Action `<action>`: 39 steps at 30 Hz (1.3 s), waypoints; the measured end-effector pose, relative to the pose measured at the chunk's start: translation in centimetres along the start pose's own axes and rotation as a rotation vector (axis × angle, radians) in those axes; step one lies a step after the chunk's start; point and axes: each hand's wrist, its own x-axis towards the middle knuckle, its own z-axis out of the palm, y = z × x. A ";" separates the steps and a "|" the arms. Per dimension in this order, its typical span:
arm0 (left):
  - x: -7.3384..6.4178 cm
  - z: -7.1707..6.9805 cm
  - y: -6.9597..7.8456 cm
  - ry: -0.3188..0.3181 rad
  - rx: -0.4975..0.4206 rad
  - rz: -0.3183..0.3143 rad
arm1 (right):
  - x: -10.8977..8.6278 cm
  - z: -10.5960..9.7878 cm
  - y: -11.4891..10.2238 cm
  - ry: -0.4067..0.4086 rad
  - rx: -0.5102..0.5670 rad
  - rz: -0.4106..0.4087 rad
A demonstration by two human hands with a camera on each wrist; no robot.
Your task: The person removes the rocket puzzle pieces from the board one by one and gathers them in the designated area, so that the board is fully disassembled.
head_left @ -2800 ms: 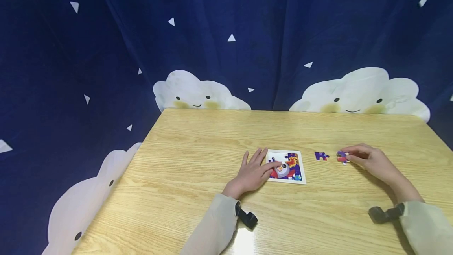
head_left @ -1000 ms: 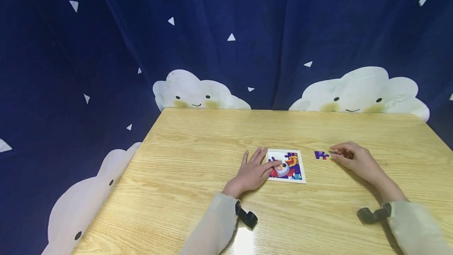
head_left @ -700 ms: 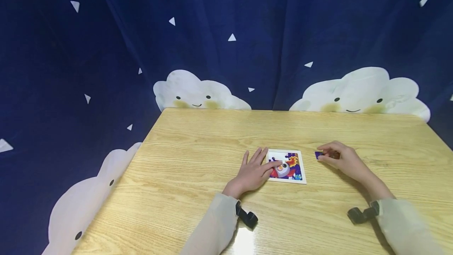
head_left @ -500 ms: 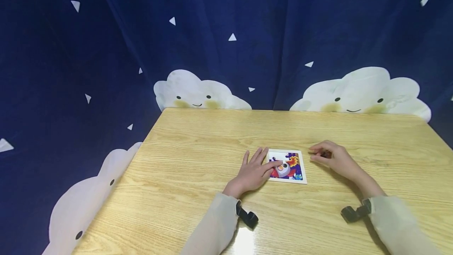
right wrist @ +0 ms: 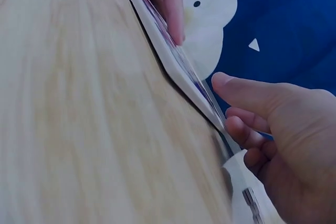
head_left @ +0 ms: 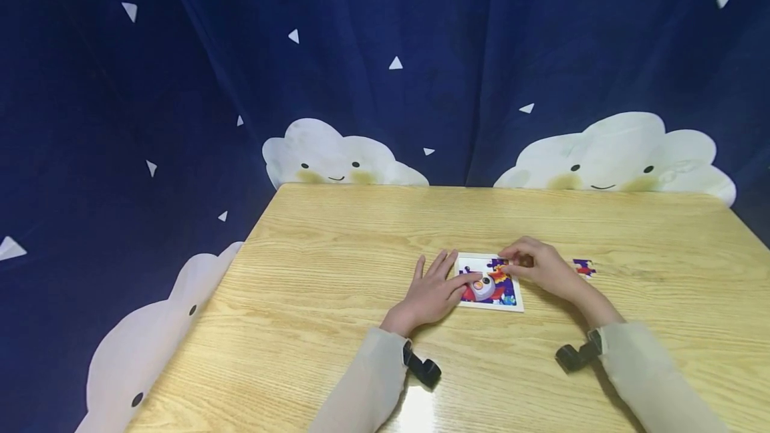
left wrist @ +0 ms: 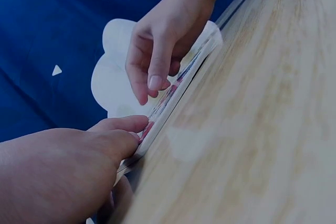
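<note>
A jigsaw puzzle (head_left: 482,287) with a penguin-like face sits in a white frame (head_left: 493,309) on the table. My left hand (head_left: 424,296) lies flat at the frame's left side, fingers spread, its thumb reaching across onto the picture. Over the upper right corner, my right hand (head_left: 544,271) pinches a puzzle piece between thumb and forefinger, mostly hidden by the fingertips. Behind that hand, a loose purple and red puzzle piece (head_left: 583,267) rests on the wood. The right wrist view has the right hand (right wrist: 289,129) beside the white frame's edge.
The wooden table (head_left: 325,286) reaches back to a dark blue curtain (head_left: 337,72) with white clouds (head_left: 625,159) and triangles. Black straps (head_left: 424,371) with cameras sit on both wrists.
My right hand has moved left from the loose pieces to the frame's upper right corner. The purple and red piece shows again behind it, while the left hand has stayed put.
</note>
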 end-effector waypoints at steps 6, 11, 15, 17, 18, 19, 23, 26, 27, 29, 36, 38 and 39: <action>0.1 0.0 0.1 -0.010 -0.016 -0.001 | 0.4 0.2 -0.5 -0.050 -0.012 0.032; 0.1 -0.2 0.1 -0.016 -0.012 -0.006 | 0.5 0.1 -0.7 -0.108 -0.028 0.057; 0.0 -0.2 0.1 -0.018 -0.009 -0.007 | 0.7 0.1 -0.9 -0.143 -0.016 0.066; 0.0 -0.2 0.1 -0.019 -0.012 -0.007 | 0.8 0.1 -1.0 -0.158 -0.012 0.082; 0.0 -0.1 0.1 -0.019 -0.014 -0.006 | 0.9 0.0 -1.0 -0.165 -0.010 0.088; 0.0 -0.1 0.0 -0.018 -0.016 -0.006 | 1.0 0.0 -1.1 -0.174 -0.007 0.090; 0.1 -0.1 0.0 -0.012 -0.015 -0.003 | 1.4 -0.1 -1.5 -0.197 -0.027 0.077; 0.1 -0.1 0.0 -0.002 -0.004 0.001 | 1.6 -0.3 -1.8 -0.221 -0.035 0.060; 0.1 -0.1 -0.1 0.002 -0.002 0.002 | 1.7 -0.4 -1.9 -0.229 -0.034 0.060; 0.0 -0.1 -0.1 0.009 -0.002 0.003 | 1.8 -0.5 -2.1 -0.252 -0.020 0.072; 0.0 -0.1 0.0 -0.003 -0.013 -0.005 | 1.7 -0.6 -2.2 -0.315 0.045 0.129; 0.0 -0.1 0.0 -0.007 -0.013 -0.007 | 1.7 -0.6 -2.2 -0.323 0.056 0.139; 0.0 -0.1 0.1 -0.008 -0.012 -0.007 | 1.7 -0.6 -2.2 -0.326 0.062 0.143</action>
